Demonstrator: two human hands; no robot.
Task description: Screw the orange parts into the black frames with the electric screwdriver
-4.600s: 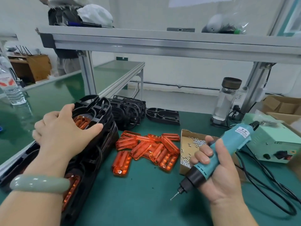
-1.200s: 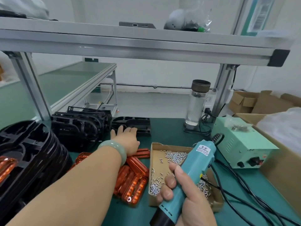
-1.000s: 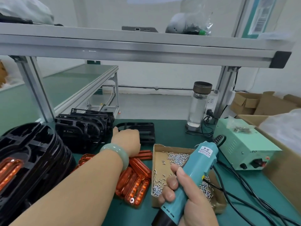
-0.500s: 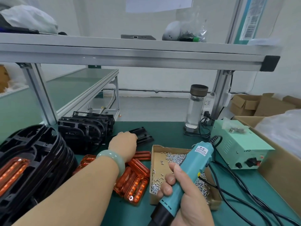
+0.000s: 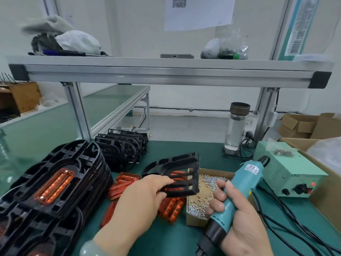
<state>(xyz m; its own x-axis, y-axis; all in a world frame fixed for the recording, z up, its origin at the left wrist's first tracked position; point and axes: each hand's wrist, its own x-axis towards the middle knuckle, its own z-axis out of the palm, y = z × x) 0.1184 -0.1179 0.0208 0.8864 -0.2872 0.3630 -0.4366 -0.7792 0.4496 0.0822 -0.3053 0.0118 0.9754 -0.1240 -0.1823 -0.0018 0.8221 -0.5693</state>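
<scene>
My left hand (image 5: 140,198) grips a black frame (image 5: 177,172) by its near edge and holds it tilted above the pile of orange parts (image 5: 125,183). My right hand (image 5: 238,218) is wrapped round the teal electric screwdriver (image 5: 238,193), whose tip points down toward me and is out of view. A cardboard box of small silver screws (image 5: 201,198) lies between the two hands. At the left stands a stack of black frames with orange parts fitted (image 5: 53,185).
Another stack of bare black frames (image 5: 121,146) stands behind the orange pile. A mint-green power supply (image 5: 287,174) with black cables sits at the right, a glass bottle (image 5: 236,126) behind it, and an open cardboard carton (image 5: 330,183) at the far right. An aluminium shelf (image 5: 166,72) spans overhead.
My left hand reached to the single black frame at the back, gripped it and has lifted it toward me over the orange parts. The screwdriver hand stays almost still.
</scene>
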